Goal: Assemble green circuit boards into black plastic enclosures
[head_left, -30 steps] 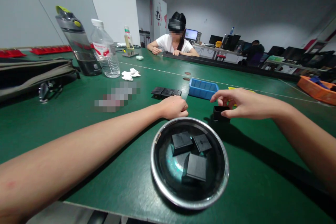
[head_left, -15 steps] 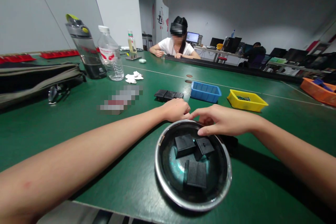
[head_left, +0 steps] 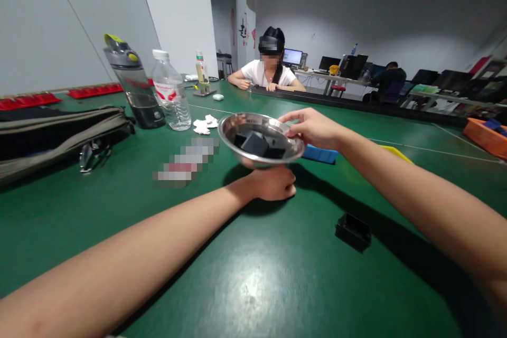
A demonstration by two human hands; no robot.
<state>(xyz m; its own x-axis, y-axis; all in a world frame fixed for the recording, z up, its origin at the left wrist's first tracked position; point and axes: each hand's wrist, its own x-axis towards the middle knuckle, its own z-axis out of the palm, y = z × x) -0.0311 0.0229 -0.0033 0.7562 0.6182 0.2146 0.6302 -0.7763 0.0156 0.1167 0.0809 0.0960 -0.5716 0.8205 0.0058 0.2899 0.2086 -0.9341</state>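
Right hand point(head_left: 311, 128) grips the metal bowl point(head_left: 253, 162) by its far-right rim, above the table point(head_left: 253, 253), black boxes point(head_left: 255, 144) inside. Left hand point(head_left: 274, 184) is fisted below; contents cannot be told.

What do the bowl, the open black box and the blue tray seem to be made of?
Bowl: metal, probably stainless steel, polished; its rim and wall show bright reflections.
Open black box: likely moulded plastic, fairly matte; thin walls and uniform black, though painted metal isn't ruled out.
Blue tray: probably plastic, from its even colour; only part shows, finish uncertain.
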